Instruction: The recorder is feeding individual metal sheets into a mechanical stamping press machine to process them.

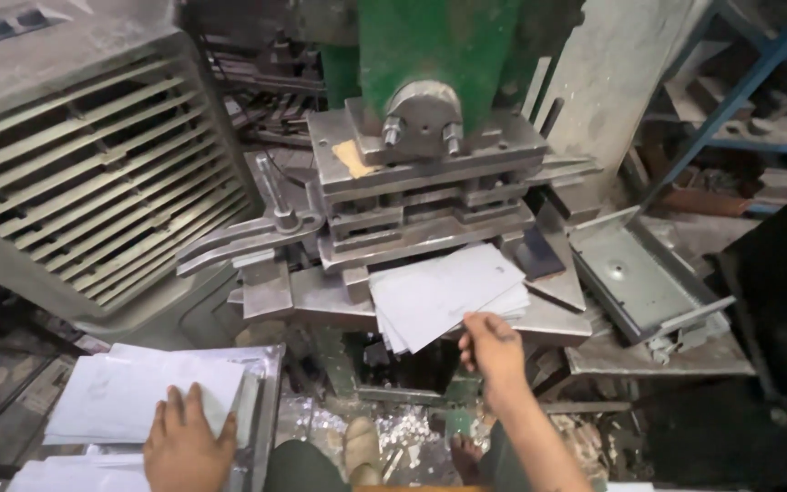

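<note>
My right hand (494, 348) pinches the near edge of a fanned stack of white paper sheets (444, 292) whose far end lies under the die of a green and grey metal press (421, 173). My left hand (186, 442) lies flat, fingers spread, on another pile of white sheets (129, 392) in a shiny metal tray (261, 401) at the lower left. Below, between my arms, my knees and bare feet (362, 446) show.
A large grey louvred fan housing (84, 173) fills the left. A metal tray (635, 278) sits right of the press, and blue shelving (730, 100) stands behind. Paper punchings (393, 433) litter the floor under the press bed.
</note>
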